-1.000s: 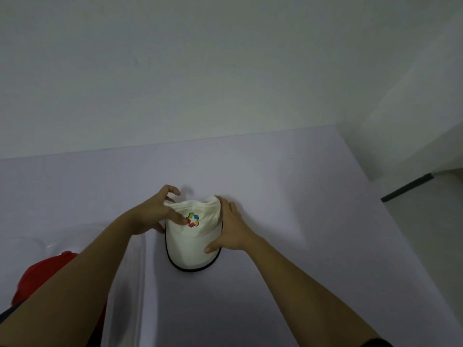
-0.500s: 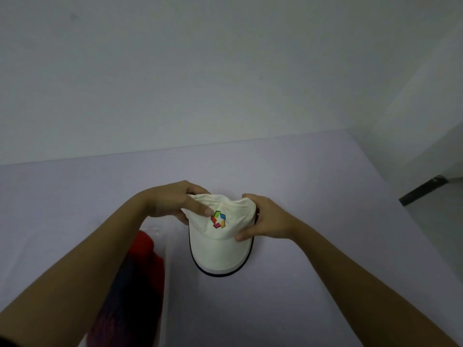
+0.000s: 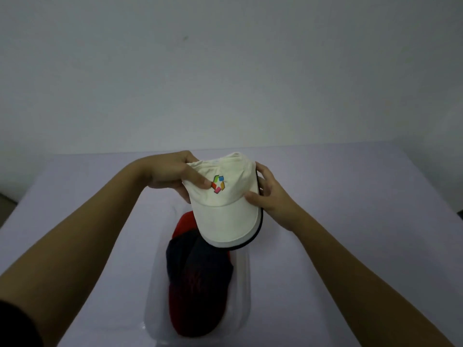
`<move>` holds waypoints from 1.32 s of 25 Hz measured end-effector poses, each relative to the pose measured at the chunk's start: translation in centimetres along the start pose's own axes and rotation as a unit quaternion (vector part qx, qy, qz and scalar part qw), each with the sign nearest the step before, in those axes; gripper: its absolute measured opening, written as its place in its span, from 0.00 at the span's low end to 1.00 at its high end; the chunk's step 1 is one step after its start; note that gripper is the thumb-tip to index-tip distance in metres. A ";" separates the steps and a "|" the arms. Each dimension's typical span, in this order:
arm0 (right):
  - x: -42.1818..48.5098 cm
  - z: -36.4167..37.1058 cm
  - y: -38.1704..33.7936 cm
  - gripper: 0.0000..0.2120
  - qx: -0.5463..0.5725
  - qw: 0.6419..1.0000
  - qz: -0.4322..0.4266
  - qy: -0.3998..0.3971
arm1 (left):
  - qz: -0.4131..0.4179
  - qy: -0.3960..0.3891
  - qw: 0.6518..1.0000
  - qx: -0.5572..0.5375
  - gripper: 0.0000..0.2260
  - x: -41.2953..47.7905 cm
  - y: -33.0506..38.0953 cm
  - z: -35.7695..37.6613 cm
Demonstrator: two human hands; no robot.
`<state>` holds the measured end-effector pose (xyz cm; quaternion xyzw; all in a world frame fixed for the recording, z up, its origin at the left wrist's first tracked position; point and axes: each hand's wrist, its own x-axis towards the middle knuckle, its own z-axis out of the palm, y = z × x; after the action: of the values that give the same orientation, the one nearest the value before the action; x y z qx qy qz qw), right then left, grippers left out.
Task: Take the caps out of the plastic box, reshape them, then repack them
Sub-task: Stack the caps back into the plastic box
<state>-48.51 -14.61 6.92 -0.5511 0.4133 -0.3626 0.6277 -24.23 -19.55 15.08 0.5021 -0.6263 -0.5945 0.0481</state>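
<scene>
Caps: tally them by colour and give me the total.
White cap: 1, held by left hand and right hand above the box.
Navy cap: 1, in the box.
Red cap: at least 1, in the box; red shows beyond and before the navy, one cap or two unclear.
Total: at least 3.

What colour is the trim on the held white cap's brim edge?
Black: a thin line edging the brim of the white cap; head view.

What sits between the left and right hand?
The white cap: the left hand pinches its crown and the right hand grips the opposite side, as the head view shows.
</scene>
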 end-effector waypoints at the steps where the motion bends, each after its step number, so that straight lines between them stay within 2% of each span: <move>1: 0.4 1.1 0.6 0.41 -0.001 1.000 0.017 0.005 | 0.000 0.008 1.000 -0.012 0.10 -0.9 -0.7 -0.8; 3: 1.3 3.0 2.5 0.52 0.062 0.996 0.066 0.016 | 0.004 0.027 0.999 -0.025 0.13 -2.5 -1.9 -2.7; 4: 1.6 3.9 3.4 0.51 0.097 0.990 0.097 0.021 | 0.007 0.035 0.999 -0.028 0.16 -3.1 -2.4 -3.6; 5: 1.7 4.6 4.1 0.45 0.107 0.986 0.126 0.033 | 0.010 0.042 0.999 -0.029 0.19 -3.6 -2.8 -4.5; 7: 1.7 5.9 5.6 0.31 0.029 0.987 0.159 0.027 | 0.014 0.054 0.998 -0.037 0.25 -4.6 -3.5 -6.5; 8: 1.8 6.2 6.3 0.34 -0.034 0.985 0.169 -0.005 | 0.016 0.058 0.997 -0.039 0.26 -4.9 -3.8 -7.3; 11: 3.3 7.3 7.8 0.63 -0.196 0.949 0.214 -0.126 | 0.019 0.066 0.997 -0.036 0.26 -5.0 -4.2 -8.8; 13: 3.8 7.5 8.2 0.70 -0.317 0.911 0.192 -0.181 | 0.023 0.069 0.997 -0.039 0.25 -4.6 -4.4 -9.1; 15: 4.1 7.8 8.6 0.71 -0.380 0.888 0.180 -0.188 | 0.025 0.075 0.996 -0.042 0.22 -3.9 -4.7 -9.2; 18: 3.8 7.7 9.2 0.73 -0.363 0.904 0.150 -0.170 | 0.022 0.091 0.995 -0.045 0.11 -2.6 -5.1 -9.0; 20: 3.2 7.5 9.2 0.72 -0.358 0.909 0.120 -0.178 | 0.016 0.092 0.995 -0.042 0.08 -1.8 -5.5 -8.9; 24: 1.6 8.2 7.8 0.68 -0.366 0.904 0.069 -0.209 | 0.013 0.092 0.995 -0.044 0.10 -0.6 -6.0 -8.7; 27: 0.1 9.2 6.9 0.66 -0.417 0.880 0.026 -0.224 | 0.021 0.109 0.993 -0.038 0.08 0.5 -6.5 -8.6; 29: -0.7 9.6 6.5 0.64 -0.451 0.863 0.006 -0.227 | 0.019 0.109 0.994 -0.008 0.07 1.4 -6.9 -8.1; 33: -1.0 9.7 6.2 0.63 -0.450 0.865 -0.005 -0.223 | 0.011 0.076 0.993 0.087 0.08 3.6 -8.2 -5.3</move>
<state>-39.99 -9.06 1.44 -0.8420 0.3777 -0.0084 0.3852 -17.84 -23.94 8.21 0.5412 -0.6756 -0.4972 0.0589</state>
